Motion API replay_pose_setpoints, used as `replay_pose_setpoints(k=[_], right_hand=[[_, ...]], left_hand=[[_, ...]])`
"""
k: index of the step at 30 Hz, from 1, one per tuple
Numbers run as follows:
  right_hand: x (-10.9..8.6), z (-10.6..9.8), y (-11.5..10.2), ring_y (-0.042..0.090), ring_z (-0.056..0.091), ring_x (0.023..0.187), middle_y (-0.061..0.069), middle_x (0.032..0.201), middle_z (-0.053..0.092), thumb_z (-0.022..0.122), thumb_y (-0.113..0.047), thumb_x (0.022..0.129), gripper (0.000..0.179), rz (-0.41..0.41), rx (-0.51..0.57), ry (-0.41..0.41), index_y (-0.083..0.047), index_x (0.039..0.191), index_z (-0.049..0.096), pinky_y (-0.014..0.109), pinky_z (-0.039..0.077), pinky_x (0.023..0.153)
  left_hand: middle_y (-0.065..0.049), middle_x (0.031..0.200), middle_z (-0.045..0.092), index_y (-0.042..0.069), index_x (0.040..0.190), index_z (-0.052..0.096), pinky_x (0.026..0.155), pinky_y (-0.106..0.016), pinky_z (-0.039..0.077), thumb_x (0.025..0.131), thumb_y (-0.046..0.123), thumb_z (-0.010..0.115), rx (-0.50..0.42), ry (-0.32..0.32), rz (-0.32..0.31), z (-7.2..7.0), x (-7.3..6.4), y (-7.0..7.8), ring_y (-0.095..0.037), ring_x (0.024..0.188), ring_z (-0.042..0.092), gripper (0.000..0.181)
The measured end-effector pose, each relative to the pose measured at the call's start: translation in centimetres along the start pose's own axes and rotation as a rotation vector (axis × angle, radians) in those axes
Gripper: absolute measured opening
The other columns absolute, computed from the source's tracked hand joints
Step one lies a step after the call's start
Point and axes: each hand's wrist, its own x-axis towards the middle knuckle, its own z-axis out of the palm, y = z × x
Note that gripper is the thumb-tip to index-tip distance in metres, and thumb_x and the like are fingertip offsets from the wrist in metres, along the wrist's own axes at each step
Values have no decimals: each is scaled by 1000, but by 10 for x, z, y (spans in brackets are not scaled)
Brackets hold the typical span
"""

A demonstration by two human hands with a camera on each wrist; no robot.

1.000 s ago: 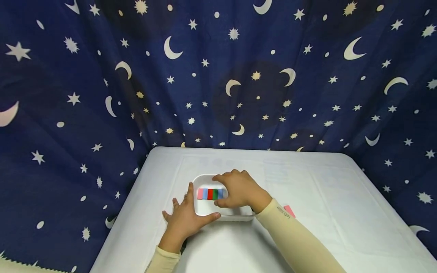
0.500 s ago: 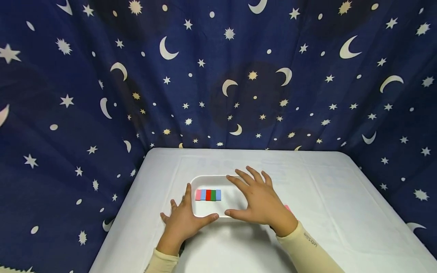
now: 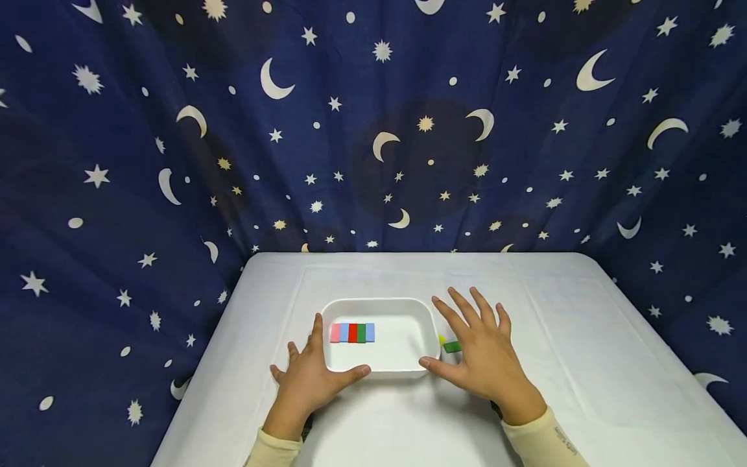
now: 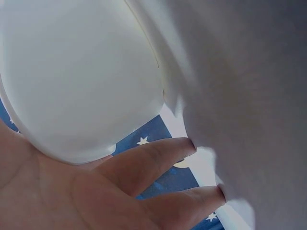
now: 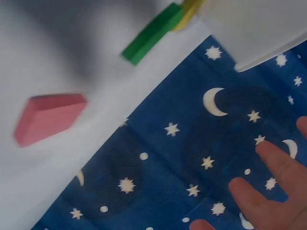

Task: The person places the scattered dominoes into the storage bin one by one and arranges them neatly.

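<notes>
Left hand (image 3: 312, 379) laid against left end of white tray (image 3: 403, 334), fingers extended, nothing gripped; by uneven push, block row (image 3: 353, 333) inside tray's left half could be disordered. Right hand (image 3: 487, 357) spread wide, nothing held; by low sweep, green block (image 3: 452, 347) and yellow block (image 3: 441, 340) beside tray could be scattered.

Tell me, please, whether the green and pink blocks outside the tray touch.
Apart: the right wrist view shows tabletop between green block and pink block.
</notes>
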Motion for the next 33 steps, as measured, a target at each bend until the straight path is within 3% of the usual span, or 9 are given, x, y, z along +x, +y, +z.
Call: replay_pose_setpoints(k=[11,25,28,33], right_hand=[[-15,11,24,42,17,158,4,172,30,66,-89,76,111,96,-11,-1,-36,168,31,84,15,108],[-18,13,33,48,14,157,9,171,31,60,-79,90,92,202,-14,-61,-40,168,29,85,9,109],[-18,15,35,52,13,156,14,171,30,66,-73,91,93,219,-37,-90,-39,168,28,88,8,107],[-20,15,37,58,10,155,19,170,30,79,-62,85,103,236,-64,-204,-39,169,24,90,4,105]], left_hand=[[-7,166,42,31,171,0,99,-94,6,54,103,65,-17,2,3,1,1,2,-65,148,21,153],[-10,166,41,28,172,2,99,-94,7,51,107,60,-13,-4,4,-2,1,1,-64,149,21,155],[-10,167,40,27,172,4,99,-94,7,51,107,61,-18,-7,1,-2,1,2,-64,149,21,156],[-9,166,40,28,172,3,98,-94,6,50,107,60,-13,-8,1,-2,2,1,-64,149,22,156]])
